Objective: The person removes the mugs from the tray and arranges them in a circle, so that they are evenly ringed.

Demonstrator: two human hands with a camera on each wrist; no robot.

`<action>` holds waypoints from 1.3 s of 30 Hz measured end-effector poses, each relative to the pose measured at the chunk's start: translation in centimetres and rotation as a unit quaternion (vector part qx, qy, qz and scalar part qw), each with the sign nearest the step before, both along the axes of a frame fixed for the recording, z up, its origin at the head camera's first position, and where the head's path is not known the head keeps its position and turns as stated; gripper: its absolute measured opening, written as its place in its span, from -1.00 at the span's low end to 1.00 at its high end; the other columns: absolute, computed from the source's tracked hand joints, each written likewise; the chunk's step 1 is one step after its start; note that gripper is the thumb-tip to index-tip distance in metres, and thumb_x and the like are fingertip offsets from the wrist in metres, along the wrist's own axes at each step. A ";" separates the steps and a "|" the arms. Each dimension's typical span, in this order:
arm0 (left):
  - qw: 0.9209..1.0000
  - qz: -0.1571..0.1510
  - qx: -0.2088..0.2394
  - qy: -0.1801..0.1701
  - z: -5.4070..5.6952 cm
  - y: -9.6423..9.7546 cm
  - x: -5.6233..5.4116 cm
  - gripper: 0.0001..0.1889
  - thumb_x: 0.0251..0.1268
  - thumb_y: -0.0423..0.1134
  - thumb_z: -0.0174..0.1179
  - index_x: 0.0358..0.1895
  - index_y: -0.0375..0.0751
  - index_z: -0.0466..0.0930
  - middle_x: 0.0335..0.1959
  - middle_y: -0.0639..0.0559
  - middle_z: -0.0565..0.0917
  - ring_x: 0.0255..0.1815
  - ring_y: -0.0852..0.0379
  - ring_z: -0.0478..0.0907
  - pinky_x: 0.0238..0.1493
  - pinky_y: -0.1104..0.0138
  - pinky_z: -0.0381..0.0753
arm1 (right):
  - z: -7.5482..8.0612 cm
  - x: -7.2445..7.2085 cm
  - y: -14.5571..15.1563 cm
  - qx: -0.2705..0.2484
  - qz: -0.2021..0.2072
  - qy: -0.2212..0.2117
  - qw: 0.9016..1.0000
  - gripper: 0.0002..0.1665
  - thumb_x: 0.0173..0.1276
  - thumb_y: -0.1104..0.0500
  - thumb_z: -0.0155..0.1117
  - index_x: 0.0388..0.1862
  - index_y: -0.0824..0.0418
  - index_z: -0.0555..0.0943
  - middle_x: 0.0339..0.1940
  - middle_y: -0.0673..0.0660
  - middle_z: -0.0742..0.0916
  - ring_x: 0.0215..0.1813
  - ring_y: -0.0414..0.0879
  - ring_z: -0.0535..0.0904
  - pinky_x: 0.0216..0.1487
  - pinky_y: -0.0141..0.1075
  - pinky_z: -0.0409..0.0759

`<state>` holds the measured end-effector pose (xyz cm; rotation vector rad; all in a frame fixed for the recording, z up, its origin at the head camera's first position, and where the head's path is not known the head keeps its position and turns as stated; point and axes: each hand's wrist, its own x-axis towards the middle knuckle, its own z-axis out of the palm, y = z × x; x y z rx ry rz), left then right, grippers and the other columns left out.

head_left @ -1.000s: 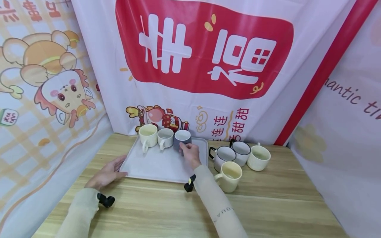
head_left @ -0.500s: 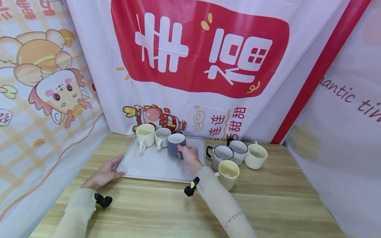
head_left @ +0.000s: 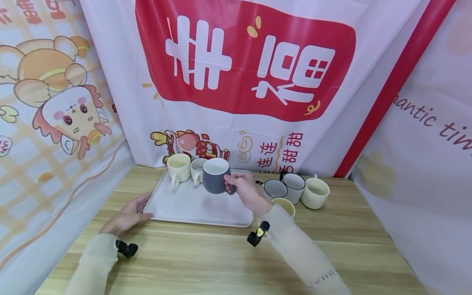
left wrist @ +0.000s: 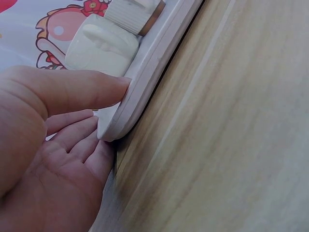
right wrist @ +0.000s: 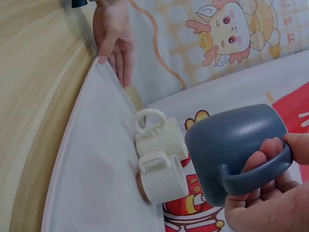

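Observation:
My right hand [head_left: 248, 189] grips a dark grey mug [head_left: 215, 180] by its handle, fingers through the loop. Held above the pale tray [head_left: 199, 209], the mug [right wrist: 231, 145] shows its smooth side and base in the right wrist view. Two mugs stand at the tray's back left: a cream mug [head_left: 178, 169] and a smaller ribbed white cup [right wrist: 164, 180], partly behind the grey one in the head view. At the tray's near left corner, my left hand [head_left: 129, 213] rests with straight fingers along the side, its thumb [left wrist: 91, 89] touching the rim.
Right of the tray, two white enamel mugs [head_left: 275, 189] with dark rims stand beside a cream mug [head_left: 316, 192]. A yellow mug [head_left: 284, 204] in front of them is partly hidden by the right sleeve. Printed cloths [head_left: 236, 135] hang behind the wooden table [head_left: 184, 254].
The grey mug has risen off the tray in my right hand, shifted slightly left, and its handle now points right. My left hand stays at the tray's corner.

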<state>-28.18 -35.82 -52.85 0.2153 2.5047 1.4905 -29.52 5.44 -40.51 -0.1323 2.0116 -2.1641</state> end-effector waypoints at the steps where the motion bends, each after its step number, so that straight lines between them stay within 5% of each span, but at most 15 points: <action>1: 1.000 0.001 -0.001 -0.001 0.0 0.0 0.0 0.00 0.43 -0.33 0.33 0.71 -0.41 -0.19 0.74 -0.43 -0.14 0.73 -0.48 -0.16 0.72 -0.28 -0.04 | 0.4 0.3 0.5 0.001 0.007 0.007 1.000 -0.79 0.52 0.26 0.30 -0.38 0.26 0.69 -0.49 0.00 0.66 -0.36 -0.12 0.55 -0.18 -0.38 0.58; 13: 1.000 0.000 -0.001 0.004 0.0 0.0 0.0 -0.01 0.43 -0.34 0.33 0.70 -0.44 -0.19 0.73 -0.46 -0.14 0.72 -0.50 -0.14 0.70 -0.30 -0.01 | 3.6 2.5 9.5 -0.020 0.071 0.036 0.997 -0.58 0.58 0.38 0.09 -0.49 0.11 0.65 -0.51 -0.02 0.63 -0.41 -0.14 0.47 -0.28 -0.42 0.51; 23: 1.000 0.002 -0.004 0.003 -0.2 -0.1 -0.3 0.00 0.43 -0.34 0.33 0.71 -0.41 -0.18 0.74 -0.43 -0.13 0.73 -0.48 -0.15 0.71 -0.26 -0.01 | 4.7 4.7 20.1 -0.029 0.067 0.077 0.994 -0.57 0.66 0.35 0.01 -0.36 0.12 0.73 -0.44 -0.02 0.65 -0.32 -0.15 0.50 -0.24 -0.42 0.55; 29: 1.000 0.001 0.001 0.002 0.0 0.0 -0.2 0.00 0.42 -0.34 0.33 0.71 -0.40 -0.19 0.74 -0.43 -0.14 0.73 -0.48 -0.15 0.71 -0.27 -0.01 | 3.5 6.1 26.7 -0.054 0.088 0.118 0.988 -0.55 0.71 0.35 -0.10 -0.27 0.18 0.73 -0.41 0.00 0.67 -0.30 -0.15 0.52 -0.22 -0.45 0.60; 39: 1.000 0.005 -0.008 -0.003 0.0 -0.1 -0.1 0.00 0.43 -0.32 0.33 0.71 -0.39 -0.18 0.74 -0.42 -0.14 0.74 -0.47 -0.16 0.72 -0.27 -0.03 | -1.5 6.2 34.9 -0.071 0.051 0.093 0.992 -0.56 0.72 0.35 -0.13 -0.24 0.25 0.70 -0.40 0.01 0.66 -0.32 -0.14 0.53 -0.24 -0.43 0.59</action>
